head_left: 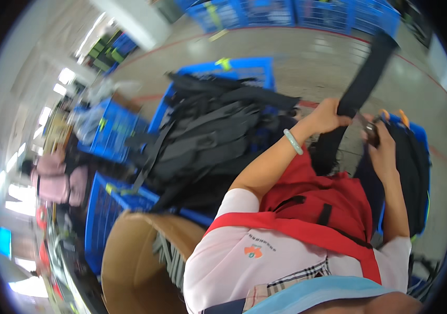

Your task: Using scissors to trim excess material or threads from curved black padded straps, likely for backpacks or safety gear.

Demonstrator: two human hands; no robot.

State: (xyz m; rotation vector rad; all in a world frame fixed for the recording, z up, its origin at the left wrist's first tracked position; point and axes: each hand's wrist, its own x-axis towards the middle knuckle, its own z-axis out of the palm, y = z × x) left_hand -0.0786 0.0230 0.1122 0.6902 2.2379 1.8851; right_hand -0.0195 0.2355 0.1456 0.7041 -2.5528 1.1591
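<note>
My left hand (329, 116), with a pale green bangle (293, 141) at the wrist, is closed round a long black fabric strap (365, 78). The strap's wide upper end sticks up and to the right; its lower part (329, 146) hangs down in front of the red apron (317, 204). My right hand (383, 145) is closed on what look like thread snips (372, 133), with a dark handle and a metallic tip. The tip points toward the strap, close beside my left fingers. Whether it touches the strap I cannot tell.
On the left, a blue crate (223, 63) is heaped with black straps and fabric pieces (207, 125). An open cardboard box (129, 261) stands near me. Another blue crate (423, 141) with dark fabric is at my right. A person in pink (58, 178) is far left.
</note>
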